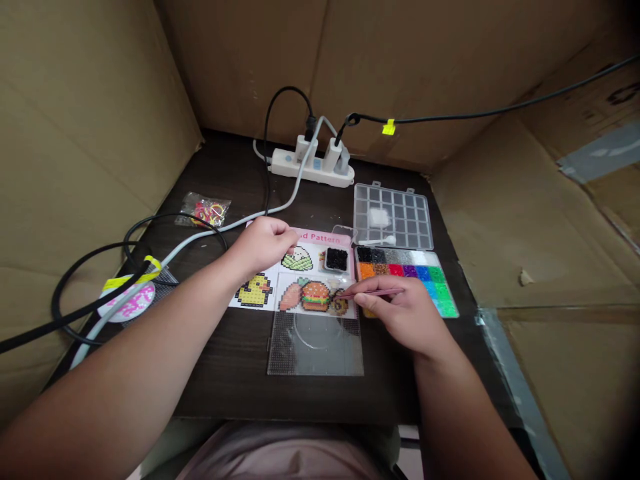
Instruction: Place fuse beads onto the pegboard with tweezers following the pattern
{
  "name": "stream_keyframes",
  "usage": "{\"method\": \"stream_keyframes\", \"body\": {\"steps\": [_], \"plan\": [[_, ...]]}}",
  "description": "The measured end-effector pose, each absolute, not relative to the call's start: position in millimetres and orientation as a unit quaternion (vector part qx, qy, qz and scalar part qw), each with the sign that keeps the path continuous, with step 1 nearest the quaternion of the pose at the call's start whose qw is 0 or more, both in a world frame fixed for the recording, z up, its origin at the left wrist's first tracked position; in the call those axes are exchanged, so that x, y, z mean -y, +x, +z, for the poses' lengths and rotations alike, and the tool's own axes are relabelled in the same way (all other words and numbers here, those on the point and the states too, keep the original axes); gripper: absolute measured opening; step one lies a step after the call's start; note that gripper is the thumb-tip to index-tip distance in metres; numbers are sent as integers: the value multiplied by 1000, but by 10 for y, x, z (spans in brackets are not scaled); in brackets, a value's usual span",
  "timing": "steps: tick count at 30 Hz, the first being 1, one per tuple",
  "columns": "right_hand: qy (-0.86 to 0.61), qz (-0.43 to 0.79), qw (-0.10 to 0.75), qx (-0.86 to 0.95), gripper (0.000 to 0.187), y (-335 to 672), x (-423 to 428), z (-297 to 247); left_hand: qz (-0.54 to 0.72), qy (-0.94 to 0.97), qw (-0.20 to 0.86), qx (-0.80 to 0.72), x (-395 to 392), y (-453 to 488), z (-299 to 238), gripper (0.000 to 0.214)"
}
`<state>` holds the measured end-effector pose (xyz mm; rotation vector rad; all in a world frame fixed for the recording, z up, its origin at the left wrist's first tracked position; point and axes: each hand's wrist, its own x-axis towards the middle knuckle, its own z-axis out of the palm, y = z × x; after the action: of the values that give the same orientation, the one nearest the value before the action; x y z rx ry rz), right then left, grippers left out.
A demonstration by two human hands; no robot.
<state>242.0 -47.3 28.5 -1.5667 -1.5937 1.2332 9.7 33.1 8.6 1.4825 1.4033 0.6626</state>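
Note:
My left hand (265, 245) rests at the top edge of a printed bead pattern card (320, 238), holding nothing. My right hand (400, 315) grips slim tweezers (377, 291), whose tips reach over the card near a small brown figure. A small black tray of dark beads (336, 259) sits on the card. A clear pegboard (315, 350) overlaps the card's near edge. To the right lies an open bead box (407, 280) with colour-sorted compartments, partly hidden by my right hand.
A clear compartment lid (393, 217) lies behind the bead box. Farther back stands a white power strip (310, 167) with plugged-in cables. A bag of coloured bands (204, 211) and a round pink-and-white piece (127, 300) lie left, among black and grey cables. Cardboard walls surround the dark table.

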Motion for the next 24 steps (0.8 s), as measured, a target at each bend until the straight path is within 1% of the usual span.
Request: {"method": "stream_keyframes", "body": {"steps": [5, 10, 24], "plan": [[-587, 470, 288, 593, 14, 2408, 476, 278, 275, 610, 475, -572, -344, 94, 56, 25], [-580, 456, 289, 611, 11, 2417, 467, 259, 279, 611, 475, -568, -346, 91, 44, 27], [-582, 446, 287, 616, 10, 2443, 453, 263, 279, 609, 477, -569, -346, 92, 38, 26]]}}
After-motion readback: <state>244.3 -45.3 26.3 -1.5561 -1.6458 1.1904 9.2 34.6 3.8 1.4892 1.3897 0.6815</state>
